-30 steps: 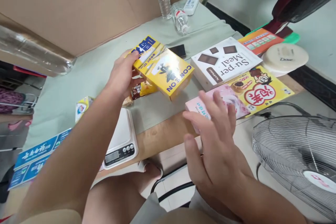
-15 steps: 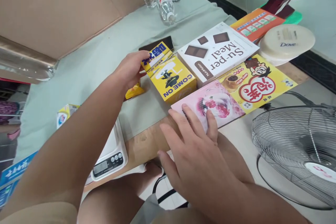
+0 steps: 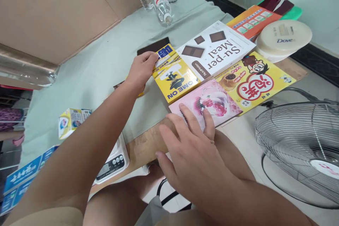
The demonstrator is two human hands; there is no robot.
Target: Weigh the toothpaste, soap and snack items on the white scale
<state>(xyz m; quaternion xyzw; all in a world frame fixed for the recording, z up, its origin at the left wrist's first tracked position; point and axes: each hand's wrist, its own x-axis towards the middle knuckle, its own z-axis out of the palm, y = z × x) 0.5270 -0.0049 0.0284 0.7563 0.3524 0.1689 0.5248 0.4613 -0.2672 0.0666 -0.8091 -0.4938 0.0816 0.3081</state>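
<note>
My left hand [image 3: 143,70] grips the upper left edge of a yellow box [image 3: 174,77] printed COME ON, fingers curled at its side. The box lies flat against a white Su-per Meal box [image 3: 215,47]. My right hand [image 3: 194,141] is open, with fingers spread and fingertips over the near left part of a pink box [image 3: 212,106] with a dessert picture. Beyond the pink box lies a yellow cartoon-print box [image 3: 255,81]. A black flat object [image 3: 152,46] sits behind my left hand, and a small yellow packet is mostly hidden under my left wrist.
A white scale [image 3: 116,162] is partly behind my left forearm. A small yellow-white carton [image 3: 72,122] and a blue package [image 3: 29,173] lie left. Water bottles [image 3: 161,7] stand and lie at the back. A Dove tub [image 3: 284,39], orange box [image 3: 253,21] and fan [image 3: 299,141] are right.
My left hand has pushed the yellow COME ON box rightward, closer against the white box. The right hand stays spread over the pink box. The view has shifted slightly.
</note>
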